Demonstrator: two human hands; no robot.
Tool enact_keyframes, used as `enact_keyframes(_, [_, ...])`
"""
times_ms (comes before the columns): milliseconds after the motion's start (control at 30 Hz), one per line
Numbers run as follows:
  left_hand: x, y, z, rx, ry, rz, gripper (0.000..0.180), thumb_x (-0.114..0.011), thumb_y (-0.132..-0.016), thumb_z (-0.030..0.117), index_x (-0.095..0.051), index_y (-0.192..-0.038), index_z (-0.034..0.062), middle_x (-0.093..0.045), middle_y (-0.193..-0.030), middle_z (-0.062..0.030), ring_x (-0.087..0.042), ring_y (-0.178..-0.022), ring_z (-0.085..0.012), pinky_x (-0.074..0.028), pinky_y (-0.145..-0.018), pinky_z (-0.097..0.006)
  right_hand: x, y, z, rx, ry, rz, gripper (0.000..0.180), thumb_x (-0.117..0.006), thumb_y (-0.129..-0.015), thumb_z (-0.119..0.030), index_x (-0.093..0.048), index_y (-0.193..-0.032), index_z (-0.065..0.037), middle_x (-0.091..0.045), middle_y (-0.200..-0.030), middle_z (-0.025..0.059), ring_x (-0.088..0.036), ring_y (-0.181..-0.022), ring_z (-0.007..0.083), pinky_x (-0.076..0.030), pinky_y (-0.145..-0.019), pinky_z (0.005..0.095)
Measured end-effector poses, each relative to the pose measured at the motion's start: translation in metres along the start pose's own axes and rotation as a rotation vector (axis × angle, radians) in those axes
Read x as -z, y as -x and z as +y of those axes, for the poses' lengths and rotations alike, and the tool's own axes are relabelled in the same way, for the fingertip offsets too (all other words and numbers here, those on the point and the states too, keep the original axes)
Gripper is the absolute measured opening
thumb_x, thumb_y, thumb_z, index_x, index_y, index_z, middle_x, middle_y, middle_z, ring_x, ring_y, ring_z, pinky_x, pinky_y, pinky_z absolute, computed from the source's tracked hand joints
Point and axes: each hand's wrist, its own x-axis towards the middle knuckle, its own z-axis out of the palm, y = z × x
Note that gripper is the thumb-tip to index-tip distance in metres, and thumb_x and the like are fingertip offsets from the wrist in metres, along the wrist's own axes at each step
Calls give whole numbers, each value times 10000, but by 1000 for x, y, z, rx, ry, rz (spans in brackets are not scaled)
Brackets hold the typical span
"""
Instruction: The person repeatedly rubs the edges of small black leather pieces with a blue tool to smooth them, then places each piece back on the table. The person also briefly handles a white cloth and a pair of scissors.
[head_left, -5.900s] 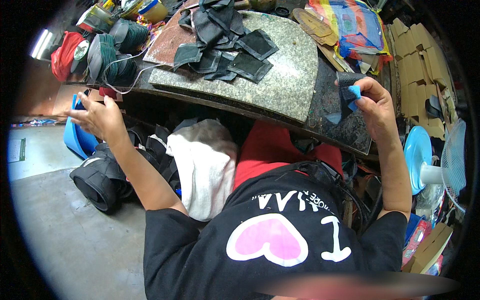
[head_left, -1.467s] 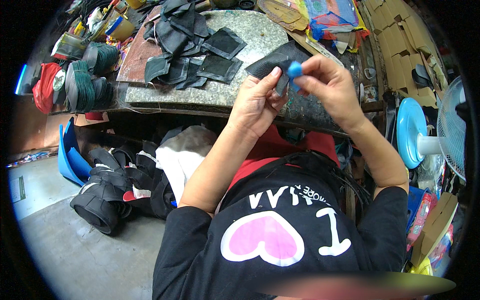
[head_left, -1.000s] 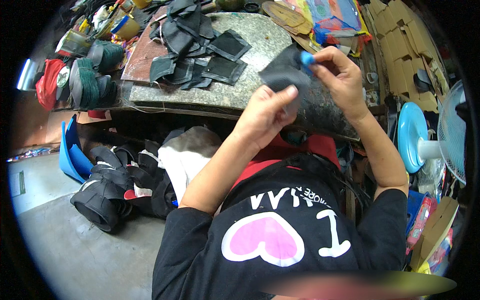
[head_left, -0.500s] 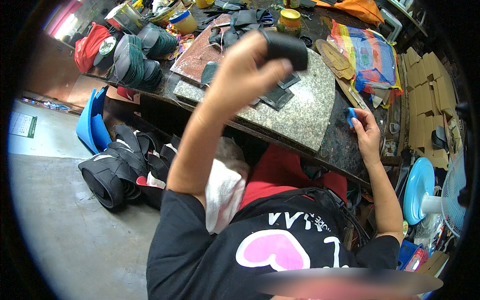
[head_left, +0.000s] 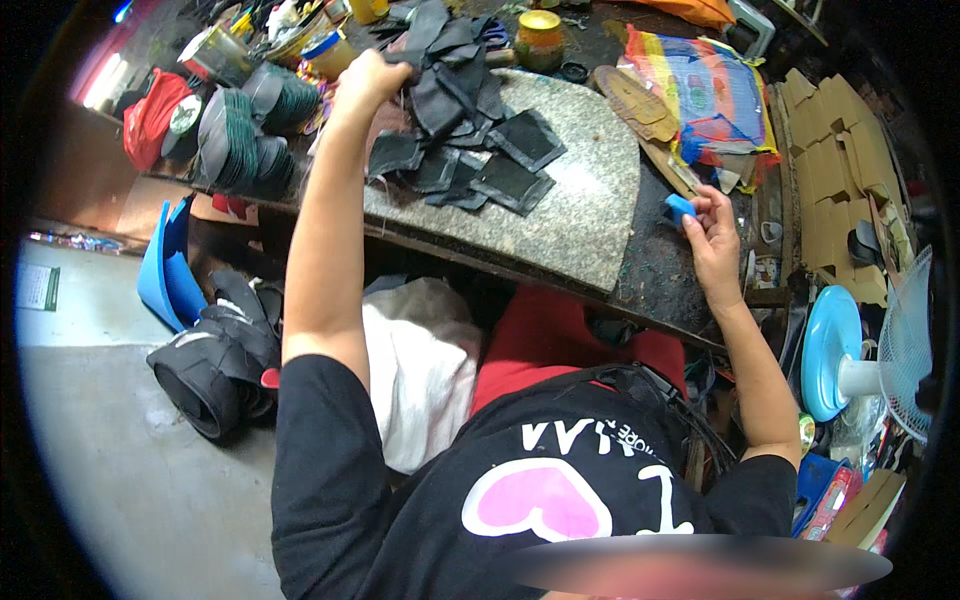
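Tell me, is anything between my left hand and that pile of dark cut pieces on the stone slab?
Nothing visible. The left hand is already at the far left edge of the pile of dark pieces on the stone slab, gripping one piece. The right hand is off to the side, holding a small blue object.
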Motion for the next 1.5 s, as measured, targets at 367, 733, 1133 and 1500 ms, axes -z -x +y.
enact_keyframes(367, [-32,40,39,-375,-83,125,514,-719,-766,416,-575,-1229,245,-543,-1239,-138,-511,-1140,-353,-439,-953,-447,0,3,-12,48,154,-10,94,-642,-862,-58,-654,-942,-11,-584,-878,31,-537,-725,100,-438,-675,231])
enact_keyframes(733, [-40,41,32,-337,-204,180,450,-696,-803,285,-552,-1228,248,-616,-1153,-87,-563,-1087,-309,-459,-914,-425,-1,3,-9,68,240,5,82,-612,-877,-54,-627,-945,-12,-596,-864,35,-558,-765,117,-446,-719,249])
enact_keyframes(1133, [-33,116,75,-622,224,579,243,-693,-759,136,-635,-987,76,-588,-1144,-161,-493,-1172,-375,-369,-1011,-498,1,3,-6,68,254,-7,81,-616,-877,-25,-613,-953,2,-574,-892,30,-554,-802,106,-448,-728,231])
enact_keyframes(1500, [-64,295,145,-1010,766,249,127,-615,-690,143,-571,-798,94,-567,-792,-28,-583,-818,-207,-496,-645,-323,6,5,8,-41,68,-37,210,-561,-949,-76,-582,-1150,-17,-597,-970,28,-561,-848,93,-467,-782,236])
